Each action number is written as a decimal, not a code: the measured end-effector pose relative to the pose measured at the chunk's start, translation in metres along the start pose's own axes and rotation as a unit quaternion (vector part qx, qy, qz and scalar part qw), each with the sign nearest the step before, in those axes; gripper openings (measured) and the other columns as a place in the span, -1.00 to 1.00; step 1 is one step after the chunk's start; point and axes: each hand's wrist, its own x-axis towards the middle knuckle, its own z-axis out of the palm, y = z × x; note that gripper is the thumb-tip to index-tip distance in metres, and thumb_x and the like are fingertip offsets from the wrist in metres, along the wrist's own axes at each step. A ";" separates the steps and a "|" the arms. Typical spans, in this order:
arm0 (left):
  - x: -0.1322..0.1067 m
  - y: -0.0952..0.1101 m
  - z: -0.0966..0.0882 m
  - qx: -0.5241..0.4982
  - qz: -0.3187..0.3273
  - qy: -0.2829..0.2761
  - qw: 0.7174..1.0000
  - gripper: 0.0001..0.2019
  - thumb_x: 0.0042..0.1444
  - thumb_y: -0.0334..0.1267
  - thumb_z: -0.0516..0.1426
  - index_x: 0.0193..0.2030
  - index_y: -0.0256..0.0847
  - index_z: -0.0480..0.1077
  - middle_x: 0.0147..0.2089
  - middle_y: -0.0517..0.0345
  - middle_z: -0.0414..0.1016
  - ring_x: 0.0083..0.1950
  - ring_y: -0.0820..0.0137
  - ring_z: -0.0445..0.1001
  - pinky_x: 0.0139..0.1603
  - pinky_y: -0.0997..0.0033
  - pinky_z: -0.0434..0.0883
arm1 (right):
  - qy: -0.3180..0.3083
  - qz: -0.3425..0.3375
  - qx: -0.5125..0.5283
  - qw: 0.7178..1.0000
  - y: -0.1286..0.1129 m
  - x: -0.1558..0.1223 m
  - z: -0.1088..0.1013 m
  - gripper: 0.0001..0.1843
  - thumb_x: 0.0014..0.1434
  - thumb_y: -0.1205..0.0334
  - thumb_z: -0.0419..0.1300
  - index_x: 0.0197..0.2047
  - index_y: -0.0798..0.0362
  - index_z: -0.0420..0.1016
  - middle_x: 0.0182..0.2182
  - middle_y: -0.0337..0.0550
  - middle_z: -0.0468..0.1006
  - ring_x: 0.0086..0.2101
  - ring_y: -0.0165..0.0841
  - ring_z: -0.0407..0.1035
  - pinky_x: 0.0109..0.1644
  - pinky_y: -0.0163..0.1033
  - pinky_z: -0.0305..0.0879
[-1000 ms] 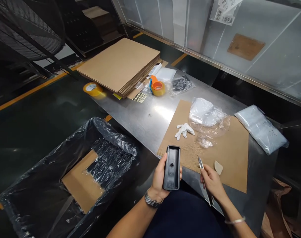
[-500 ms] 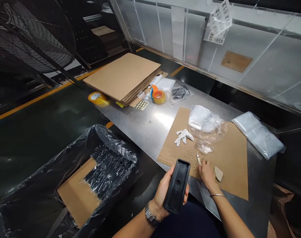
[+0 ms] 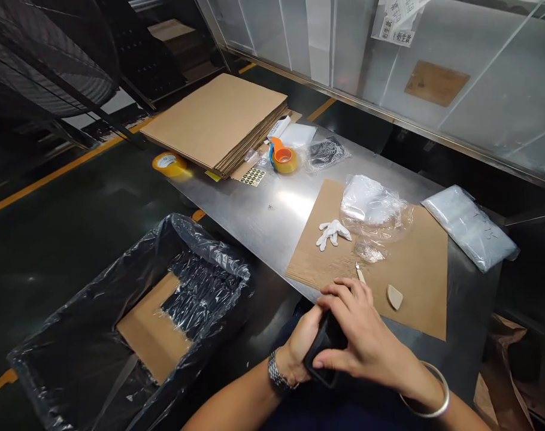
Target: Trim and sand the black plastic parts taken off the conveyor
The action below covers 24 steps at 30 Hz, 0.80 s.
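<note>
A long black hollow rectangular part (image 3: 325, 341) is held low in front of me, over the table's near edge. My left hand (image 3: 303, 342) grips it from the left side. Across its top lies my right hand (image 3: 354, 326), fingers curved over the far end and thumb on the near part, so much of the black part is hidden. Just beyond the right hand, a small knife with a pale handle (image 3: 360, 274) rests on a cardboard sheet (image 3: 416, 269). A beige wedge-like piece (image 3: 394, 297) lies to the right of the knife.
On the cardboard are a white glove (image 3: 333, 234) and crumpled clear plastic (image 3: 372, 203). A packet of plastic bags (image 3: 470, 227) lies right, stacked cardboard (image 3: 218, 120) and an orange tape dispenser (image 3: 283, 158) farther back. A bin lined in black plastic (image 3: 43, 341) stands left.
My right hand has left the knife on the cardboard and come over to the black part, closing over its top. The left hand keeps holding that part.
</note>
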 end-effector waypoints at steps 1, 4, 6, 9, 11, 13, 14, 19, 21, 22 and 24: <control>0.000 0.000 0.001 -0.009 0.000 0.001 1.000 -0.76 0.11 -0.22 -0.01 -0.23 -0.31 0.40 -0.41 0.13 0.47 -0.29 0.40 0.44 -0.23 0.45 0.31 | 0.004 0.005 -0.004 1.000 -0.001 0.000 0.002 -0.31 -0.14 -0.18 0.25 -0.04 0.07 0.26 -0.05 -0.01 0.31 0.03 -0.04 0.03 0.14 0.15 -0.12; -0.001 -0.001 0.003 -0.019 -0.005 0.010 1.000 -0.79 0.11 -0.25 0.00 -0.26 -0.31 0.39 -0.37 0.12 0.46 -0.20 0.37 0.42 -0.13 0.43 0.27 | 0.012 0.019 0.010 1.000 -0.001 -0.002 0.006 -0.41 -0.14 -0.08 0.30 -0.12 0.07 0.27 -0.13 -0.04 0.35 0.03 -0.04 0.02 0.15 0.18 -0.19; -0.002 -0.001 0.003 -0.016 0.013 0.018 1.000 -0.83 0.10 -0.27 0.01 -0.29 -0.29 0.38 -0.37 0.15 0.46 -0.24 0.40 0.43 -0.17 0.45 0.29 | 0.008 0.026 0.043 0.999 0.001 -0.001 0.007 -0.49 -0.13 0.03 0.31 -0.15 0.08 0.27 -0.18 -0.07 0.37 0.01 -0.07 0.04 0.11 0.13 -0.09; -0.002 -0.002 0.001 0.019 0.029 0.035 0.999 -0.85 0.09 -0.26 0.02 -0.27 -0.25 0.35 -0.47 0.21 0.43 -0.45 0.46 0.42 -0.39 0.49 0.31 | 0.001 0.031 0.109 0.994 0.007 0.000 0.006 -0.57 -0.12 0.19 0.31 -0.17 0.05 0.30 -0.20 -0.13 0.41 -0.04 -0.15 0.10 0.05 0.03 0.05; -0.002 -0.003 -0.001 0.076 -0.005 0.067 0.995 -0.79 0.10 -0.16 -0.01 -0.27 -0.25 0.33 -0.58 0.23 0.39 -0.62 0.46 0.37 -0.58 0.49 0.27 | 0.001 0.035 0.154 0.987 0.014 0.001 0.005 -0.64 -0.08 0.26 0.28 -0.17 0.03 0.34 -0.21 -0.15 0.44 -0.07 -0.20 0.15 0.01 -0.03 0.12; -0.003 -0.003 -0.003 0.133 -0.053 0.100 0.985 -0.67 0.12 -0.06 -0.08 -0.33 -0.28 0.33 -0.66 0.19 0.37 -0.71 0.44 0.33 -0.69 0.50 0.20 | 0.006 0.037 0.196 0.980 0.021 0.001 0.004 -0.73 -0.03 0.31 0.24 -0.20 0.02 0.41 -0.21 -0.16 0.47 -0.09 -0.24 0.19 -0.02 -0.07 0.17; -0.004 -0.003 -0.003 0.151 -0.069 0.109 0.980 -0.62 0.13 -0.03 -0.12 -0.37 -0.30 0.33 -0.67 0.14 0.37 -0.72 0.42 0.33 -0.72 0.50 0.19 | 0.009 0.038 0.216 0.976 0.025 0.002 0.003 -0.77 -0.01 0.32 0.23 -0.21 0.01 0.44 -0.21 -0.16 0.49 -0.09 -0.26 0.21 -0.02 -0.08 0.18; -0.006 0.000 0.000 0.159 -0.125 0.105 0.974 -0.46 0.16 0.01 -0.25 -0.46 -0.35 0.35 -0.65 -0.01 0.42 -0.73 0.40 0.36 -0.74 0.52 0.19 | 0.031 0.046 0.310 0.949 0.041 0.001 -0.001 -0.81 0.08 0.31 0.18 -0.22 -0.05 0.54 -0.21 -0.15 0.56 -0.15 -0.32 0.33 -0.06 -0.11 0.28; -0.007 0.001 0.001 0.159 -0.142 0.107 0.971 -0.39 0.17 0.04 -0.29 -0.52 -0.37 0.35 -0.66 -0.03 0.42 -0.74 0.42 0.35 -0.74 0.53 0.18 | 0.048 0.051 0.347 0.935 0.046 0.000 0.000 -0.80 0.11 0.31 0.14 -0.21 -0.07 0.54 -0.21 -0.15 0.56 -0.17 -0.33 0.36 -0.09 -0.12 0.31; -0.007 0.001 0.001 0.160 -0.149 0.107 0.970 -0.37 0.17 0.05 -0.30 -0.55 -0.38 0.35 -0.67 -0.03 0.41 -0.74 0.43 0.35 -0.75 0.54 0.17 | 0.055 0.055 0.366 0.927 0.048 -0.001 0.001 -0.80 0.12 0.31 0.13 -0.22 -0.07 0.55 -0.22 -0.15 0.57 -0.18 -0.34 0.37 -0.11 -0.14 0.32; -0.007 0.001 0.001 0.161 -0.154 0.099 0.970 -0.34 0.16 0.07 -0.31 -0.58 -0.39 0.35 -0.68 -0.03 0.40 -0.74 0.43 0.35 -0.74 0.54 0.17 | 0.061 0.072 0.406 0.909 0.052 -0.002 0.002 -0.81 0.12 0.30 0.14 -0.24 -0.07 0.55 -0.22 -0.14 0.57 -0.19 -0.35 0.39 -0.13 -0.17 0.33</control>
